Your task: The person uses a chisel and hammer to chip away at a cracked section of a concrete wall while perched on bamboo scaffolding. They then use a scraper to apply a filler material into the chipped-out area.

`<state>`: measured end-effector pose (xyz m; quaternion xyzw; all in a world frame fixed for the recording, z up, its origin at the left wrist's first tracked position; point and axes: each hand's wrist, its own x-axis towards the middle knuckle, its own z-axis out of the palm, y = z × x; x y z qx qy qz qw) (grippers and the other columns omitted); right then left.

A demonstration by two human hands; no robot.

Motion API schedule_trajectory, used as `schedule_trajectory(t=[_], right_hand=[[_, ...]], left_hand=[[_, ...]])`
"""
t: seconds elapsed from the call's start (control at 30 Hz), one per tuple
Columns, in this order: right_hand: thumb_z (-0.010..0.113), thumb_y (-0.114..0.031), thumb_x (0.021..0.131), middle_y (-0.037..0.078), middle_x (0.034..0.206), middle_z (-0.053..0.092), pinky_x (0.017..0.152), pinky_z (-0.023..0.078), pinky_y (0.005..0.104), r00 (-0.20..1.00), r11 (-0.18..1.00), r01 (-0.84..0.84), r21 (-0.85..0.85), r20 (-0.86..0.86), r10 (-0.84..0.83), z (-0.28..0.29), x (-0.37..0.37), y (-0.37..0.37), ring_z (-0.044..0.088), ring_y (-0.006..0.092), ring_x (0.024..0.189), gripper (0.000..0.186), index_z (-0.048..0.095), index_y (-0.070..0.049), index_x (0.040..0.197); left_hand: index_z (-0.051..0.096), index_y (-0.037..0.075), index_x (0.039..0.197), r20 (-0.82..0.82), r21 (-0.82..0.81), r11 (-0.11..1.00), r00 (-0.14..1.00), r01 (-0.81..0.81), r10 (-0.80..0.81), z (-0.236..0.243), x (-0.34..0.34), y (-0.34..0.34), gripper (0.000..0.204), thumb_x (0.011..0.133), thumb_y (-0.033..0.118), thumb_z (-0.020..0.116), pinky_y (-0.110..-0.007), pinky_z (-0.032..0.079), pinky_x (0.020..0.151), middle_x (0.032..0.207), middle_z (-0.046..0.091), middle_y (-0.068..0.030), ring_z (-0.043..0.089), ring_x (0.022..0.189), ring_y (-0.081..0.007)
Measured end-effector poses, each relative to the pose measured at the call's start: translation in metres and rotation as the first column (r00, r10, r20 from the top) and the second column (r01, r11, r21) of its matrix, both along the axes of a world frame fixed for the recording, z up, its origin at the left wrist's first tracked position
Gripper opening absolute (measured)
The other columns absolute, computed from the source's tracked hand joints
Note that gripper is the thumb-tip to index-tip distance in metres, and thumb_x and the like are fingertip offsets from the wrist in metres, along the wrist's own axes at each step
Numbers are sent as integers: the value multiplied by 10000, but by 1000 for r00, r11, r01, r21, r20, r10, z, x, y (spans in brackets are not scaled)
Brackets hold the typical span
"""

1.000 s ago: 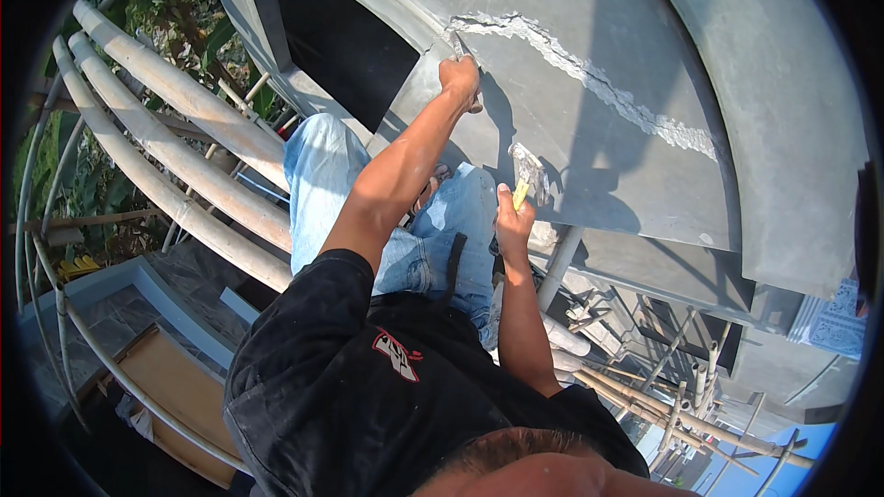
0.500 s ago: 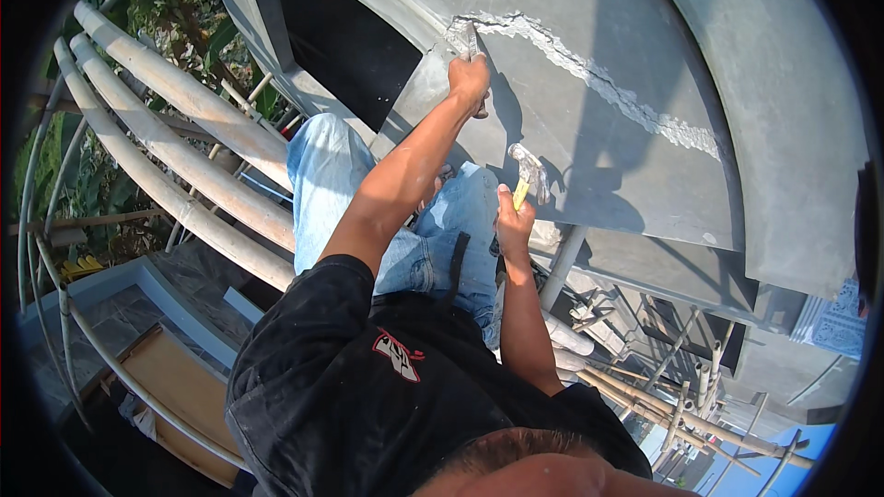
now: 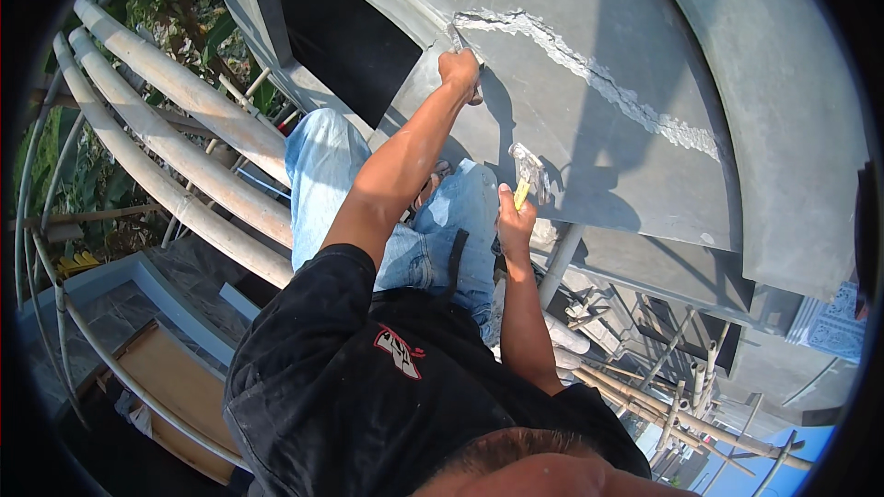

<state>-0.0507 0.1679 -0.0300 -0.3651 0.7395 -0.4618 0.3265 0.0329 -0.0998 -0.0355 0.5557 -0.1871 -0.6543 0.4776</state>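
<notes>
My left hand (image 3: 459, 70) is wrapped round a chisel (image 3: 455, 39); its blade points away from me, at the left end of a rough pale groove (image 3: 589, 75) chipped across the smooth grey cement wall (image 3: 543, 110). The chisel's butt pokes out below the fist. Closer to me and to the right, my right hand (image 3: 516, 223) grips a hammer (image 3: 529, 167) by its yellow handle. The hammer's pale, dusty head is raised, apart from the chisel. Shadows of both arms and the tools fall on the wall.
Thick bamboo poles (image 3: 184, 120) curve along the left, with plants behind them. A dark opening (image 3: 341, 32) lies left of the chisel. More bamboo scaffolding (image 3: 681, 414) stands at the lower right. A brown board (image 3: 175, 396) is at the lower left.
My left hand and the chisel have shifted slightly left along the wall, and the blade now leans more to the left. My right hand and the hammer have hardly moved.
</notes>
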Motion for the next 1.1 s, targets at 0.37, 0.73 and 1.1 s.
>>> schedule_trajectory(t=[0.37, 0.73, 1.1], right_hand=[[599, -239, 896, -39, 489, 386, 368, 319, 245, 998, 1000, -23, 10, -57, 24, -4, -6, 0, 385, 67, 385, 370, 426, -120, 592], [597, -235, 895, -35, 482, 391, 369, 325, 250, 999, 1000, -11, -19, -39, 10, -7, -4, 3, 384, 74, 381, 380, 422, -124, 577], [593, -186, 891, -75, 529, 339, 450, 230, 262, 999, 998, 42, 45, 30, -44, -2, 3, 1, 292, 43, 506, 411, 393, -95, 544]], left_hand=[[565, 7, 820, 74, -75, 997, 997, 21, -16, 1, 1, 13, 141, 841, 130, 499, -303, 371, 373, 572, 503, -50, 456, 420, -137], [588, -26, 921, 583, -240, 962, 812, 131, 35, -55, -3, -2, 214, 795, 126, 505, -385, 504, 528, 737, 629, -190, 628, 564, -269], [587, -2, 957, 241, -207, 943, 948, 259, -207, -26, 19, 25, 212, 830, 151, 515, -381, 486, 574, 735, 631, -177, 631, 633, -271]])
